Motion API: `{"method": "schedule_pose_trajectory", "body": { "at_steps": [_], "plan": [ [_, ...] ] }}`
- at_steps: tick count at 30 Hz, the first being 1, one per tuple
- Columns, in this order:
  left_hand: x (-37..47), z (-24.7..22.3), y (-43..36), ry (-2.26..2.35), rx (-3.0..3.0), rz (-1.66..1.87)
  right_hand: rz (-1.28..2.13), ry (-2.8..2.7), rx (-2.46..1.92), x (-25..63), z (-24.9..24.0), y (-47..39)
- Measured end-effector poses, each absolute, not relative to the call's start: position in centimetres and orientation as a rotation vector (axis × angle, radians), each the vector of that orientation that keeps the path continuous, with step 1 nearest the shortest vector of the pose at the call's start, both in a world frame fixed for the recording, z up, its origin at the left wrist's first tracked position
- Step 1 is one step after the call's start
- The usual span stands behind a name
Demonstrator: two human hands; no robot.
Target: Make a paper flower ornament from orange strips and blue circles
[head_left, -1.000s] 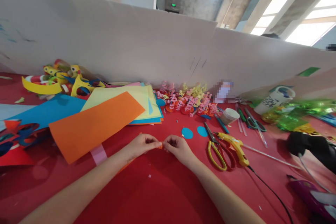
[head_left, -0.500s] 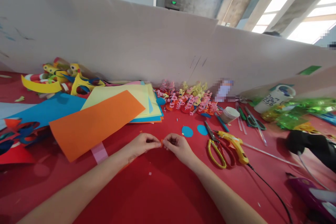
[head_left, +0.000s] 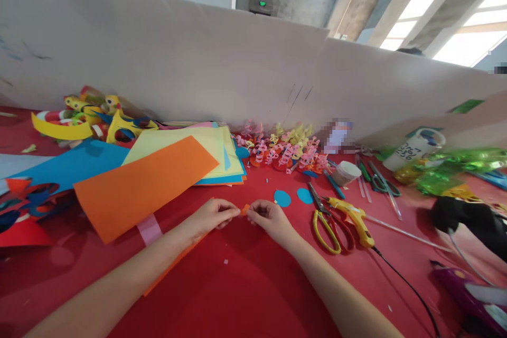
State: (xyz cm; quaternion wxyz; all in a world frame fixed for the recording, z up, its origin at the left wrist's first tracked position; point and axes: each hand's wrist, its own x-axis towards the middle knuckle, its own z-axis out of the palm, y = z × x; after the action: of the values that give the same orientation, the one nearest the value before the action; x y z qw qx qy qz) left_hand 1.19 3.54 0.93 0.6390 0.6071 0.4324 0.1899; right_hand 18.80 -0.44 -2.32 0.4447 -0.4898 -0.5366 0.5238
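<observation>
Pinched between both hands over the red table point(head_left: 222, 296) is a small piece of orange paper point(head_left: 245, 209). The thumb and index finger of my left hand point(head_left: 216, 215) close on its left side. My right hand point(head_left: 271, 222) grips the right side with thumb and fingertips. An orange paper strip edge point(head_left: 170, 273) shows beside and beneath my left forearm; whether it joins the pinched piece is hidden. Just beyond my right hand lie two blue paper circles point(head_left: 282, 198), flat on the table.
Right of my hands lie yellow-and-red-handled scissors point(head_left: 327, 229) and a yellow glue gun point(head_left: 354, 216) with its cord. Behind are a white cup point(head_left: 346, 172) and pink-and-yellow paper curls point(head_left: 285, 153). An orange sheet point(head_left: 146, 187) rests on stacked paper at left. A grey partition point(head_left: 190, 63) stands behind.
More of the orange paper shows between my fingertips, which are slightly farther apart. More of the orange strip is visible along my left forearm.
</observation>
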Motion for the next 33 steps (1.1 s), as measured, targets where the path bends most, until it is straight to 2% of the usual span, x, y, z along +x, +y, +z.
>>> {"method": "schedule_pose_trajectory", "body": {
  "at_steps": [19,33],
  "plan": [
    [1.53,1.52,3.36,1.001,1.27,0.456,1.339,-1.335,-1.177,18.55,-2.0,-0.61],
    [1.73,1.62,2.97,0.985,1.522,0.544,1.349,-1.331,-1.187,18.5,-1.88,-0.62]
  ]
}}
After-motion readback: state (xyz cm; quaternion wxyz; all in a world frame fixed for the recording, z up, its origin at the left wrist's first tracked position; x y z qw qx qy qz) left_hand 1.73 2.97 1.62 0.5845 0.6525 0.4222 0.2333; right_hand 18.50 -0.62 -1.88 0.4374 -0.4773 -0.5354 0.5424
